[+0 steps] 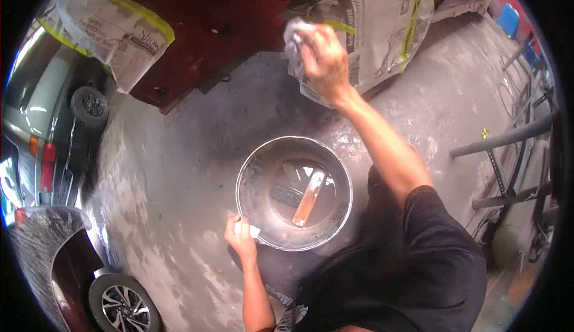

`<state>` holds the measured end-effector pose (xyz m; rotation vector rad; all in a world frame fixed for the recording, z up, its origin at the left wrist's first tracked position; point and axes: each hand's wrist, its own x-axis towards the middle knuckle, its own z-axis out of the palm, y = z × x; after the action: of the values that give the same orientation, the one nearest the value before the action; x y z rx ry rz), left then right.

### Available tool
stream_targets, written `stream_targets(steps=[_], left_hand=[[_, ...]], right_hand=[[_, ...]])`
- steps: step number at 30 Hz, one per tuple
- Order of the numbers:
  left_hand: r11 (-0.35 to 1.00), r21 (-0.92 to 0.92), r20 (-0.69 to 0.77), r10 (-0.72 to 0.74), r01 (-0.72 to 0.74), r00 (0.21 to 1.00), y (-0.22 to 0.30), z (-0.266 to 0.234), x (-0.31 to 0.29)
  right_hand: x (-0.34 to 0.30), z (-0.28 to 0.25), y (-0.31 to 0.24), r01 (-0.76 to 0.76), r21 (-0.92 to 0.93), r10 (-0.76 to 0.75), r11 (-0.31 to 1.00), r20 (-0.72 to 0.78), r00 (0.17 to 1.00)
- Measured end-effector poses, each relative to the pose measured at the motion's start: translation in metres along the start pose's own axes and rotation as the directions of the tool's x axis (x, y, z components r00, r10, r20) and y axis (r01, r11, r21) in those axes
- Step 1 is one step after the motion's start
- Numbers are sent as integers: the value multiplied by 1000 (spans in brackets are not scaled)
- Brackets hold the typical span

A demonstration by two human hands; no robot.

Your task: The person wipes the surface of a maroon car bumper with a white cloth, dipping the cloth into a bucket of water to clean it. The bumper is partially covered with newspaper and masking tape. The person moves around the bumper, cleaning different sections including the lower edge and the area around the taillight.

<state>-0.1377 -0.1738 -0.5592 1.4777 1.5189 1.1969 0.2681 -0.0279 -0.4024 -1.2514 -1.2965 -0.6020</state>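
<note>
White cloth bunched in the right hand, small white piece in the left at the bucket

Taking the bucket point(254, 170) as the centre of the dial, the right hand point(326, 57) is raised between 12 and 1 o'clock, its arm reaching up from 4 o'clock. Its fingers are curled narrow around a crumpled white cloth point(294, 42), which bulges out at the hand's 9 to 10 o'clock side. The cloth overlaps the edge where a red panel point(197, 27), at 11 o'clock, meets masking paper point(382, 33) with yellow-green tape, at 1 o'clock; whether it touches either one cannot be told.

The left hand point(241, 243) is just beside the bucket's rim, between 7 and 8 o'clock, with a small white piece point(254, 231) pinched in its fingers and sticking out on the 4 o'clock side of the hand. Whether those fingers also press on the rim is unclear.

Inside the bucket, a long brownish block point(306, 203) lies in shallow liquid, slanting from 1 to 7 o'clock, with a dark textured piece point(287, 194) at its 9 o'clock side. Farther out stand a car wheel point(125, 305) at 8 o'clock and a dark metal stand point(508, 141) between 2 and 3 o'clock
</note>
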Motion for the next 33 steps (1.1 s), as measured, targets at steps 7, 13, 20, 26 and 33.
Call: stream_targets(steps=[7,13,20,26,33], left_hand=[[1000,7,-2,3,-3,1000,-9,1,6],[1000,-14,9,10,-10,1000,-14,1,4],[999,-16,39,-43,44,998,-4,-6,2],[999,-34,-6,-20,19,1000,-12,-4,5],[997,-52,-41,47,-49,998,-2,-1,5]], right_hand=[[25,44,3,127,-30,-125,991,53,991],[-76,-5,44,-722,315,505,616,545,669],[-98,-24,-31,-915,302,351,-268,915,198],[-176,-36,-80,-744,151,-95,651,988,117],[-247,-73,-86,-104,26,-91,994,713,-696]])
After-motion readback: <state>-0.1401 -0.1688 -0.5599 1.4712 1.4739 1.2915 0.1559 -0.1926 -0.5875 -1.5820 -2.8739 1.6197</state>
